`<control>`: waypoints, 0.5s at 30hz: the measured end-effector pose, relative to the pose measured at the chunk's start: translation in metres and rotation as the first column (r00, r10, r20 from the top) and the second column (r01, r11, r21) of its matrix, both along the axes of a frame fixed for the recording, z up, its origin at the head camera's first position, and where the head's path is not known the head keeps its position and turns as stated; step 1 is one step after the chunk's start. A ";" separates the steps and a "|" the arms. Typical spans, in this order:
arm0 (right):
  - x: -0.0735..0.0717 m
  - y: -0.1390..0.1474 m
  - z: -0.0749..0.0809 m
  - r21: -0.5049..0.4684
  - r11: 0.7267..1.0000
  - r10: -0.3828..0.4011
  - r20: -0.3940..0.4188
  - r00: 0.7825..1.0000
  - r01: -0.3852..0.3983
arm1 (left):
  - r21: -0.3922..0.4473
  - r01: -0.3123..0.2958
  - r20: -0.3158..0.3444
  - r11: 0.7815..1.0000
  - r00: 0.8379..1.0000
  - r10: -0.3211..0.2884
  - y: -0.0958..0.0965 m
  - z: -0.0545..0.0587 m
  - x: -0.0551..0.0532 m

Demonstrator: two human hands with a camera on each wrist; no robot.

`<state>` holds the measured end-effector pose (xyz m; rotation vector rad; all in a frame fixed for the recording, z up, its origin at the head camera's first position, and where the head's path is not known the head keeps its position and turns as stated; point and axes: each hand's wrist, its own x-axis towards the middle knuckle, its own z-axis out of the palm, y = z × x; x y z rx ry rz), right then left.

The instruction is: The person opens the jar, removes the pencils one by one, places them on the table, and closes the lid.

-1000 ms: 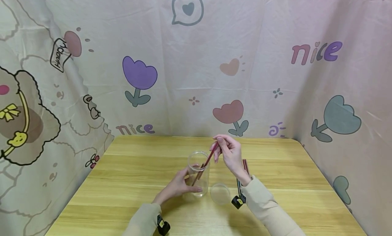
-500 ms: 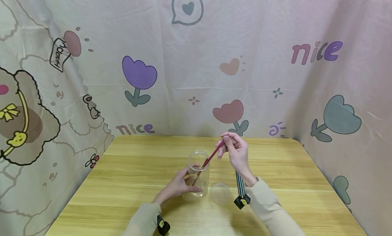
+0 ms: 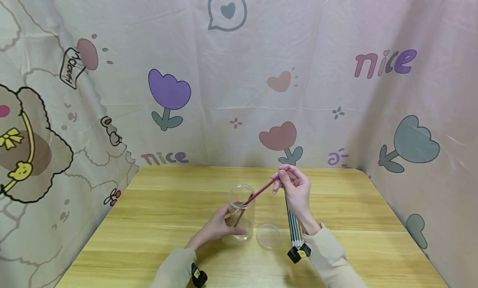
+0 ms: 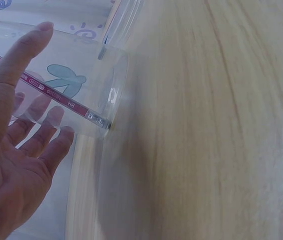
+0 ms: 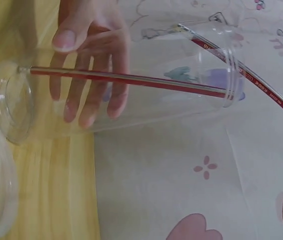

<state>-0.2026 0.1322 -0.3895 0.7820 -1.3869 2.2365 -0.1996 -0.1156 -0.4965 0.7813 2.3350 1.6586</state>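
My left hand (image 3: 218, 228) grips a clear jar (image 3: 242, 234) that stands uncapped on the table. Its thumb and fingers lie on opposite sides of the wall. Inside leans a red pencil (image 5: 131, 79), its metal-ferruled end down at the base. My right hand (image 3: 296, 190), up and to the right of the mouth, pinches a second red pencil (image 3: 266, 187) near its upper end. That pencil slants across the rim, and its ferruled end shows just inside the jar in the right wrist view. Only an edge of the right hand appears there.
A round clear lid (image 3: 268, 236) lies right of the jar. Several striped pencils (image 3: 293, 225) lie on the wooden table (image 3: 168, 188) beneath the right forearm, partly hidden. Black wrist cameras sit at both cuffs. A patterned cloth (image 3: 224, 93) hangs behind the table.
My right hand has moved to the right, and the pencil it pinches now slants lower over the rim. More of the striped pencils shows. The left hand and jar stay put.
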 end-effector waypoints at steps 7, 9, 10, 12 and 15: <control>0.007 0.009 -0.005 -0.122 0.986 0.116 -0.004 0.993 -0.116 | 0.007 0.002 0.021 1.000 1.000 -0.002 0.000 0.000 0.001; 0.008 0.012 -0.006 -0.146 0.980 0.137 -0.005 0.991 -0.136 | 0.006 0.001 0.022 1.000 1.000 -0.002 -0.001 0.000 0.000; 0.009 0.014 -0.007 -0.163 0.974 0.155 -0.009 0.988 -0.154 | 0.003 0.002 0.021 1.000 1.000 -0.002 -0.001 -0.001 0.000; 0.009 0.019 -0.009 -0.185 0.966 0.182 -0.013 0.983 -0.181 | 0.001 0.000 0.020 1.000 1.000 0.000 -0.001 -0.001 0.000; 0.010 0.026 -0.013 -0.211 0.954 0.215 -0.020 0.976 -0.214 | 0.001 -0.001 0.011 1.000 1.000 0.001 -0.001 -0.002 0.000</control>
